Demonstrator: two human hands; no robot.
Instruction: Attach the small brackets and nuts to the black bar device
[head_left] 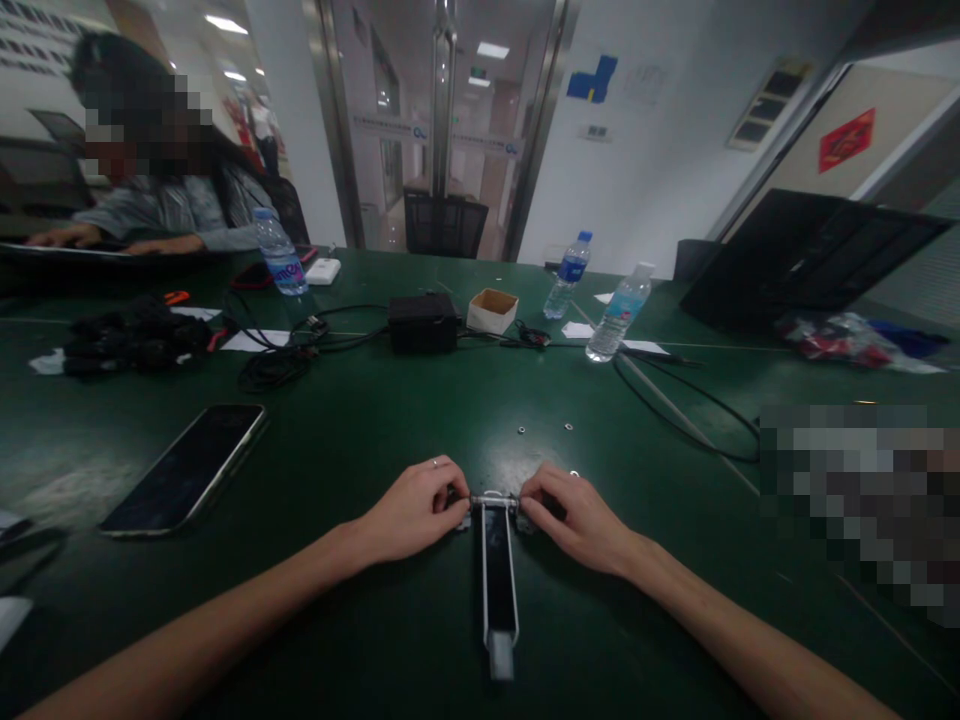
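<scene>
A narrow black device with a pale frame [498,580] lies lengthwise on the table in front of me, a grey tab [501,660] at its near end. Across its far end runs a short metal rod [495,500]. My left hand [416,512] is closed in a pinch at the rod's left end, and my right hand [576,518] pinches at its right end. Small metal parts under the fingertips are partly hidden. Beyond my hands lie a small nut [521,430] and another small nut [568,427]. A small ring [574,473] touches or nearly touches my right hand.
On the left lies a smartphone [187,470]. Farther back are coiled cables [277,370], a black box [422,323], an open carton [493,310] and water bottles [619,315]. A person [180,200] sits at the far left. A dark monitor [810,255] leans back right.
</scene>
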